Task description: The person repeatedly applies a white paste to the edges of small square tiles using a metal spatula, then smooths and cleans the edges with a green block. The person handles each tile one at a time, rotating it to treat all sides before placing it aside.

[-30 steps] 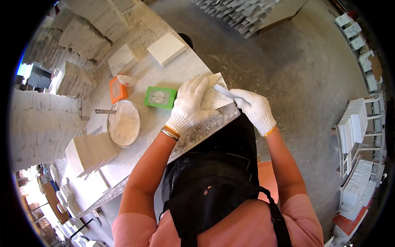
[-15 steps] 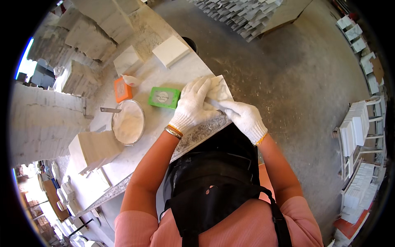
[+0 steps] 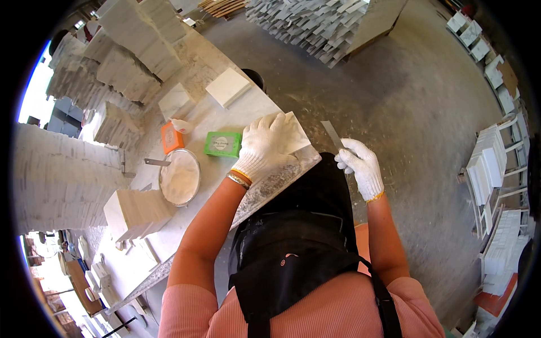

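In a white knit glove, my left hand [image 3: 262, 146] lies flat with its fingers stretched over a white marble tile [image 3: 296, 136] at the near right corner of the worktable [image 3: 256, 188]. The hand hides part of the tile. My right hand [image 3: 362, 169], gloved too, is off the table over the floor, closed on a thin flat metal scraper [image 3: 332, 133] whose blade points up and away. Beside my left hand sits a green box-shaped pad [image 3: 223, 144]. A round bowl of pale powder or paste [image 3: 180, 177] with a putty knife [image 3: 157, 161] across its rim stands farther left.
An orange block [image 3: 171, 138] and a small white bottle [image 3: 181, 125] are behind the bowl. Two loose tiles [image 3: 228, 87] lie toward the far edge. Marble stacks [image 3: 67, 174] crowd the left. A dark bucket [image 3: 255, 78] stands past the table; a rack of slabs [image 3: 487, 166] is at right.
My right hand has drawn away from the tile to the right, taking the scraper off the table edge. My left hand stays on the tile.
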Demonstrator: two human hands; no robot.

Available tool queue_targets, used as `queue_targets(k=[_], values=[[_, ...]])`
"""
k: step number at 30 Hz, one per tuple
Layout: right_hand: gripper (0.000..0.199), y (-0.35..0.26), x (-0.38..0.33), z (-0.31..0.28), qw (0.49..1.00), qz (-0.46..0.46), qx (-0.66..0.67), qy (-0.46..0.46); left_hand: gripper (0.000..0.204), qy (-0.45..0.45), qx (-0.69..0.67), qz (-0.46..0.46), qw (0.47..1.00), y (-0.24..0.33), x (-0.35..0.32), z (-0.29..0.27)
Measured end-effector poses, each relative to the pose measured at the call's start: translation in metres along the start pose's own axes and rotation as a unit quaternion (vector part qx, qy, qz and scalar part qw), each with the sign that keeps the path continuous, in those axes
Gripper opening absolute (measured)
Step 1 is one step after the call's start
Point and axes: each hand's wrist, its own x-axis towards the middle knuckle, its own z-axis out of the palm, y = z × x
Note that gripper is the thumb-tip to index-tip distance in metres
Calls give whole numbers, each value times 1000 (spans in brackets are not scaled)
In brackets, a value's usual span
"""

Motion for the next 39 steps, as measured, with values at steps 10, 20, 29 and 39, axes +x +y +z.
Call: queue_targets(k=[10, 20, 29, 39], values=[[20, -18, 4, 31, 996, -31, 54, -57, 41, -81, -274, -43, 957, -51, -17, -55], [22, -55, 24, 27, 992, -97, -33, -68, 36, 61, -402, -105, 907, -56, -18, -22], [26, -94, 71, 40, 950, -238, -114, -169, 31, 47, -598, -60, 798, -72, -2, 3], [25, -104, 84, 59, 926, -252, -170, -224, 35, -68, -614, -38, 785, -97, 1, -17]])
